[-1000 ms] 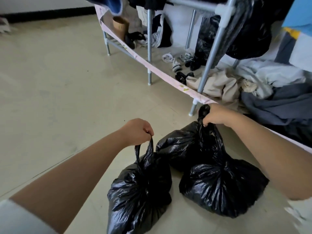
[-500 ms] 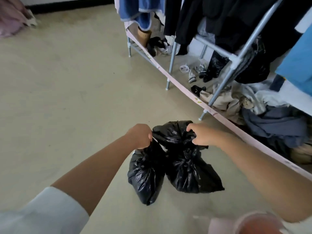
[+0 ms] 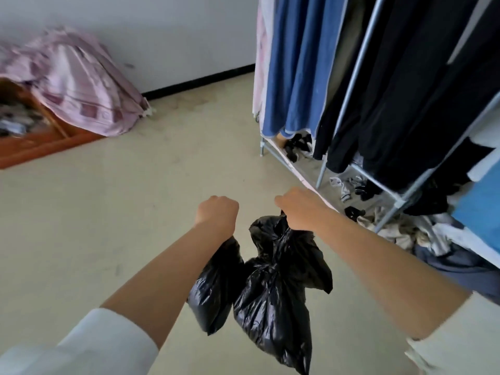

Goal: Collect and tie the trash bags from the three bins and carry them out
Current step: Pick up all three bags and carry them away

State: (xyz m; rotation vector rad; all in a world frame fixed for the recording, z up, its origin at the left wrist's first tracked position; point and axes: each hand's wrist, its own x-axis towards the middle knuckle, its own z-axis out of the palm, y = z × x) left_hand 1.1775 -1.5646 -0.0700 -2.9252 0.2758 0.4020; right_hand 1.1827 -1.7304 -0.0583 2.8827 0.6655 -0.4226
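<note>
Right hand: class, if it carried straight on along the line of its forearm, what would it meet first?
Probably bare floor, then the far wall. The right hand passes left of the clothes rack, though depth is unclear.

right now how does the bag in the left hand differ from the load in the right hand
The left-hand bag looks smaller and slimmer; the right-hand load is bulkier and hangs lower. The left-hand bag's neck hides under the left hand; the right-hand load shows a bunched top below the right hand. Both are glossy black plastic, hanging clear of the floor.
</note>
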